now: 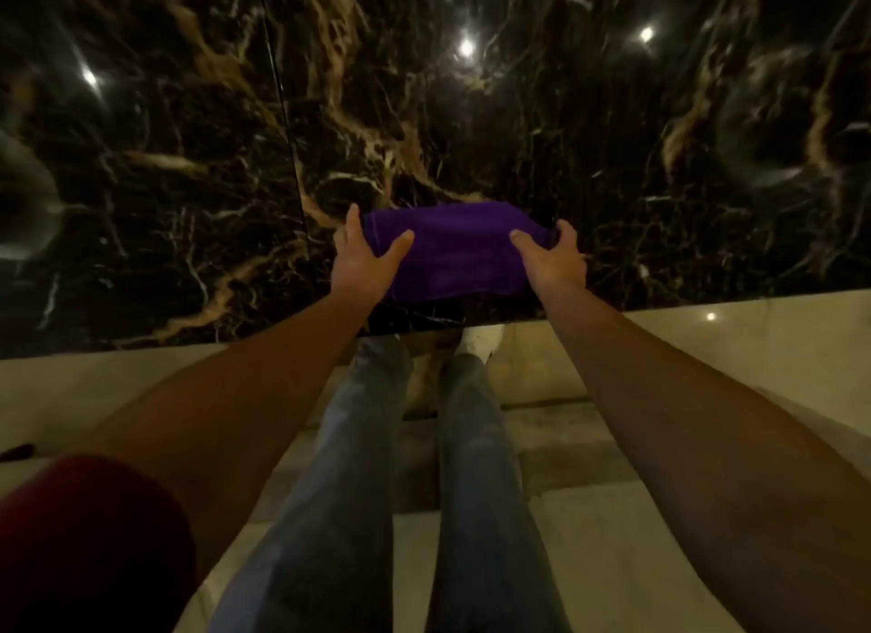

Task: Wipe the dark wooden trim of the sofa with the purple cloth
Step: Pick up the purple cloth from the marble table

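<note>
A folded purple cloth (452, 253) lies on a glossy dark marble surface (188, 161) with tan veins. My left hand (365, 260) grips the cloth's left end, thumb on top and fingers curled round its far edge. At the cloth's right end, my right hand (551, 255) holds on the same way. Both arms stretch forward, bare to the elbow. No sofa or dark wooden trim shows in this view.
The marble's front edge runs across the frame above a pale stone floor (707, 349). My legs in blue jeans (358, 467) and a white shoe (480, 342) stand below the edge. Ceiling lights reflect in the marble.
</note>
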Demonstrator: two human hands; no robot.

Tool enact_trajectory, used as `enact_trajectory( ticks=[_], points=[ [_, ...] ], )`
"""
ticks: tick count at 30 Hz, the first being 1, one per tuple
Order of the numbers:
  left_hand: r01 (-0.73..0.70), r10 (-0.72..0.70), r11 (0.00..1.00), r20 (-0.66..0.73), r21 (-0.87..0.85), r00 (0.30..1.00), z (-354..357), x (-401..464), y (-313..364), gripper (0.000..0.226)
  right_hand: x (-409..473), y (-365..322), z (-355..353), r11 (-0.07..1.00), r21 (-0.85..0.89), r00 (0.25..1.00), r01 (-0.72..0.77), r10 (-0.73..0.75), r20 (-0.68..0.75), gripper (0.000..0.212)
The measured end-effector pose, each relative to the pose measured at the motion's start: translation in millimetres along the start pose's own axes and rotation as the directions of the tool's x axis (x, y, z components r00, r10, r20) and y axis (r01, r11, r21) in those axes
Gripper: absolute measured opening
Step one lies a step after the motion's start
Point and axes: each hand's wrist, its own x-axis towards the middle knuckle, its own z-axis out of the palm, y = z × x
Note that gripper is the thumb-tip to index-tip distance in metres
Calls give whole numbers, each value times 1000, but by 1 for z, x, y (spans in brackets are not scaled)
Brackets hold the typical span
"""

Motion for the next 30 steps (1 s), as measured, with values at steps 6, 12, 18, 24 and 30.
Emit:
enact_trajectory(
  ticks=[6,12,18,24,30],
  points=[
    [1,1,999,-35,47,999,27,10,-1,82,5,8,31,985,167,998,-50,45,35,92],
    [-78,69,985,68,153,995,37,13,4,60,-3,10,55,984,177,973,-14,-27,228,86],
    [-67,65,997,49,32,997,17,-1,14,44,-19,22,41,987,153,947,-46,-5,322,64],
    [-63,78,989,115,-132,990,8,-65,40,46,-58,35,2,983,183,935,-26,-41,352,52],
    [-36,97,962,216,-271,972,5,-168,79,50,-97,56,-53,932,358,956,63,-160,247,49]
  ],
)
